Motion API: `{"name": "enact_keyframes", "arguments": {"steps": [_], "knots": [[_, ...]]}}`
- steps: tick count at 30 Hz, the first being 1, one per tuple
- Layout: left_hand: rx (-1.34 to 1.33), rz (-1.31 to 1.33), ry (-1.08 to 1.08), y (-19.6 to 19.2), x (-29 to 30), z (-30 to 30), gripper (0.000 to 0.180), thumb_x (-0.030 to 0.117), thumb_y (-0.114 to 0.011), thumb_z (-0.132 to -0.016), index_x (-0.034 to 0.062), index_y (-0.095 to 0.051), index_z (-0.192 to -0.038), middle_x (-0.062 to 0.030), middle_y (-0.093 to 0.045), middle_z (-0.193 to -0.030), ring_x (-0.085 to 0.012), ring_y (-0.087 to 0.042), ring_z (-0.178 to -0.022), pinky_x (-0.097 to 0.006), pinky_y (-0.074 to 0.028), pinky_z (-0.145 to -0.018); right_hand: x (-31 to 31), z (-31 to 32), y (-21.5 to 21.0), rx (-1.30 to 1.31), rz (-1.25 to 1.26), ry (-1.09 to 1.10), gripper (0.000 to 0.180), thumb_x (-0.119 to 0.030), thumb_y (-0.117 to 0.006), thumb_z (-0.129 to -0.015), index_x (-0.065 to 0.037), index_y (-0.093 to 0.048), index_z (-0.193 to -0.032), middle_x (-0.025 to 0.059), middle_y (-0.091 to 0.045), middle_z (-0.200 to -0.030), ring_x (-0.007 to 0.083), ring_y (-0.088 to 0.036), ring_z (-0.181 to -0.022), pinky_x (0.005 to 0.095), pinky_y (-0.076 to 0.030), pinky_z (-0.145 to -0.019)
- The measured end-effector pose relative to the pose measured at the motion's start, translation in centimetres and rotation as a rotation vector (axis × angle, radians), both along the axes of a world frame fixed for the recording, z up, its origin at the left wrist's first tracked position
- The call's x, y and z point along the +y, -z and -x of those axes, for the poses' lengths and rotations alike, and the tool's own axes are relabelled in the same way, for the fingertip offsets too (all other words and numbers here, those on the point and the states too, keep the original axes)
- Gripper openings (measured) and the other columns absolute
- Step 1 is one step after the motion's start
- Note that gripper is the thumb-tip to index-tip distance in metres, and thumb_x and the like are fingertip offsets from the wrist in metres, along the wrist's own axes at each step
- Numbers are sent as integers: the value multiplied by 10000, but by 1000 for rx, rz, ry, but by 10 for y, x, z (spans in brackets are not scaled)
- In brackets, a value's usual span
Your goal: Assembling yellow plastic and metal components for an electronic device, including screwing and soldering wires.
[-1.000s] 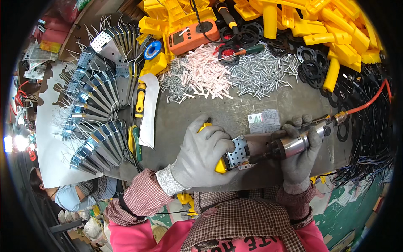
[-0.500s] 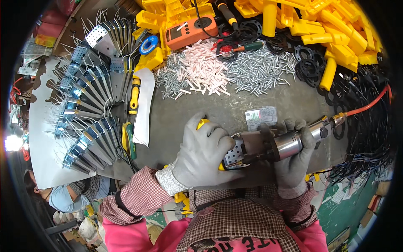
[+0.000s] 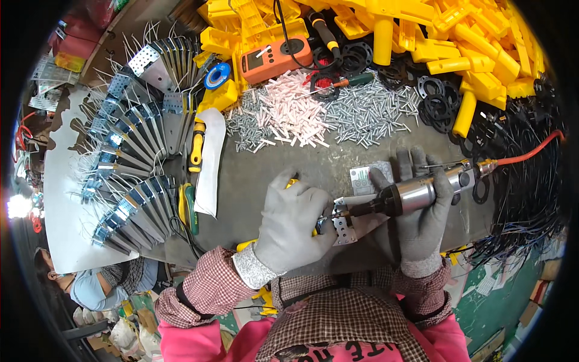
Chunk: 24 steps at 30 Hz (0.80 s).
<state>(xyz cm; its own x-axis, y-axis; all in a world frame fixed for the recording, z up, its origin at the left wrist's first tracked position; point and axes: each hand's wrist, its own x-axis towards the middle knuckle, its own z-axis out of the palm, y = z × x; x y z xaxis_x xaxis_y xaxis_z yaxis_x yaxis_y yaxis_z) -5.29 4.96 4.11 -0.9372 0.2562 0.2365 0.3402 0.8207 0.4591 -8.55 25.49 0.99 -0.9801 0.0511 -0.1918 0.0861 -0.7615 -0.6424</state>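
Note:
My left hand [image 3: 297, 220], in a grey glove, is closed around a yellow plastic housing [image 3: 246, 245], most of it hidden under the palm. Beside its fingertips sticks out a metal plate with a perforated end [image 3: 345, 232], next to the housing. My right hand [image 3: 420, 211], gloved too, holds a silver air screwdriver [image 3: 416, 195] with a black nose, some fingers stretched past the barrel. The tool lies nearly level and points left. Its tip reaches the plate near my left fingers; whether it sits on a screw cannot be made out.
Rows of metal plates with white wires [image 3: 142, 130] stand at left. Farther off lie screws [image 3: 368, 108], pale pink sleeves [image 3: 295, 102], an orange meter [image 3: 274, 60] and yellow housings [image 3: 470, 42]. Black cables [image 3: 525, 175] and an orange hose [image 3: 531, 154] are at right. Another person [image 3: 108, 280] is lower left.
The screwdriver's nose has swung left and up to the spot by my left fingers. My right fingers have straightened. The perforated plate end shows slightly farther right, and more yellow housing appears below my left wrist.

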Motion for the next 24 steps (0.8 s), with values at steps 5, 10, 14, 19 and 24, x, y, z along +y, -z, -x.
{"name": "enact_keyframes", "arguments": {"steps": [5,10,14,19,24], "knots": [[-21,-8,15,-2,-1,2,202,53,-687,-622,104,-595,-794,-47,-613,-816,-280,-593,-927,-524,-390,-1066,-1,0,-2,85,78,-46,392,-203,-498,-1030,-114,-363,-1387,151,-425,-1425,336,-410,-1381,693,-369,-1087],[-3,-14,14,-4,-1,3,192,70,-693,-622,99,-605,-790,-48,-623,-823,-271,-605,-926,-520,-391,-1062,1,0,-1,187,-84,-67,366,-176,-392,-1073,-71,-287,-1408,189,-372,-1427,348,-395,-1382,643,-406,-1093],[-46,13,39,-3,-5,2,179,89,-692,-632,92,-617,-794,-56,-625,-825,-275,-607,-919,-518,-388,-1062,-3,3,-8,11,127,-37,452,-57,-453,-1035,-96,-263,-1443,189,-343,-1463,363,-370,-1403,649,-397,-1093],[-81,15,51,-6,-5,3,173,91,-686,-638,87,-621,-798,-59,-626,-825,-279,-601,-913,-516,-389,-1061,3,0,2,244,-73,-33,329,-275,-512,-1021,-160,-492,-1328,82,-531,-1392,316,-435,-1379,783,-258,-1083],[-37,-16,43,-4,-6,2,184,95,-684,-632,83,-626,-806,-58,-627,-827,-297,-582,-937,-512,-388,-1055,7,6,-14,-54,402,21,483,-67,-481,-1020,-147,-300,-1460,151,-350,-1496,351,-389,-1396,728,-343,-1077]]}}
